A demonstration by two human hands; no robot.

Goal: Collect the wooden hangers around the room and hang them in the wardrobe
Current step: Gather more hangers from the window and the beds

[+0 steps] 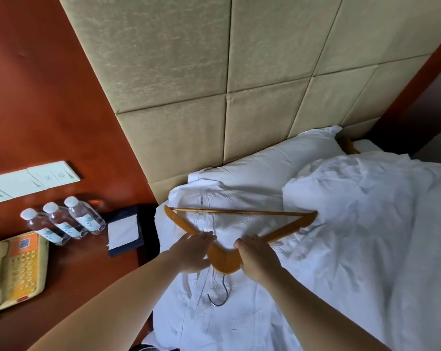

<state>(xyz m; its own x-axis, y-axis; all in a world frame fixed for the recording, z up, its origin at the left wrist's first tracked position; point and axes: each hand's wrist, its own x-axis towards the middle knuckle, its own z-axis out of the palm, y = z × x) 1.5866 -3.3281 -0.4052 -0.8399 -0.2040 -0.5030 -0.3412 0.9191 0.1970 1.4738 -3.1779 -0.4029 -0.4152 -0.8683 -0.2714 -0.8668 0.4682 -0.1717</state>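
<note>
One hanger in plain sight, lying on the bed over the near pillow, bar toward the headboard and metal hook pointing back at the person. Both hands are on it near the peak. The left hand has the left arm of it between fingers and thumb, and the right hand has its fingers curled over the right arm. Can't tell if it's off the sheet or not.

There's also a bit of wood poking out behind the far pillow, looks like a second hanger, mostly hidden.

On the nightstand: three water bottles in a row, white caps, labels too small to read. One cream phone with an orange keypad panel and a QR sticker on top. One white notepad in a dark folder. One white switch panel on the wall, just little icons. The small tag on the near pillow has print, but it's unreadable.
</note>
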